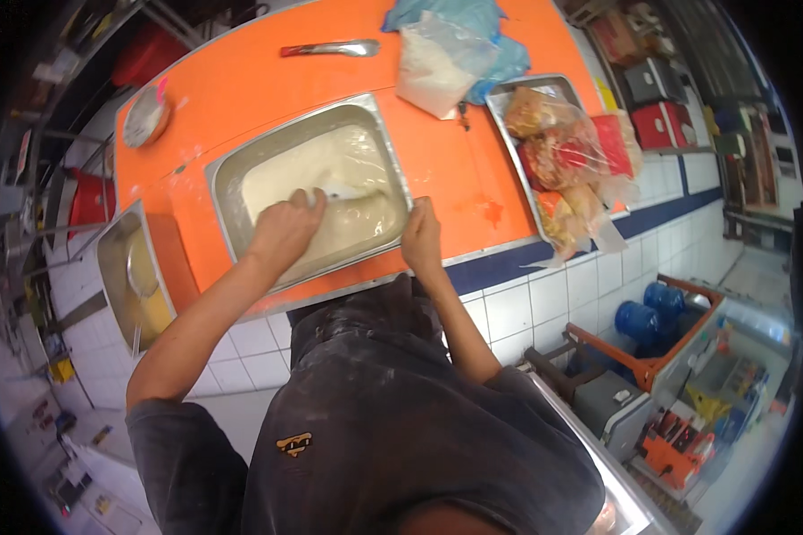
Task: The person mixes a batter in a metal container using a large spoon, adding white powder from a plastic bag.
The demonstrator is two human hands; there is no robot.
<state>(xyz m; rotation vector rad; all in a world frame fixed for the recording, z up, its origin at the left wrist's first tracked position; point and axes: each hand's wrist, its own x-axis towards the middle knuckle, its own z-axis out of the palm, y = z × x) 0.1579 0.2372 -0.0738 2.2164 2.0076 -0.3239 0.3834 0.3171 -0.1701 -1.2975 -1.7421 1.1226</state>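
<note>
A deep rectangular metal pan (pixel 222 200) holds a pale, creamy batter (pixel 274 170). Over its near left part, my left hand (pixel 289 224) has its fingers closed around a pale utensil (pixel 340 192), whose far end dips into the batter and is blurred, so its kind cannot be told. The batter is rippled around it. At the pan's near right corner, my right hand (pixel 421 231) grips the rim, thumb uppermost. Beyond the pan lie metal tongs (pixel 334 49) with a red end. A bowl (pixel 146 120) with whitish residue stands at the far left.
The orange tabletop (pixel 455 194) carries a metal tray (pixel 514 157) of bagged food (pixel 562 147) at right, and a plastic bag of white powder (pixel 435 63) beside blue bags (pixel 502 60). At left, a lower metal container (pixel 117 281) holds yellowish liquid and a ladle-like utensil (pixel 140 267).
</note>
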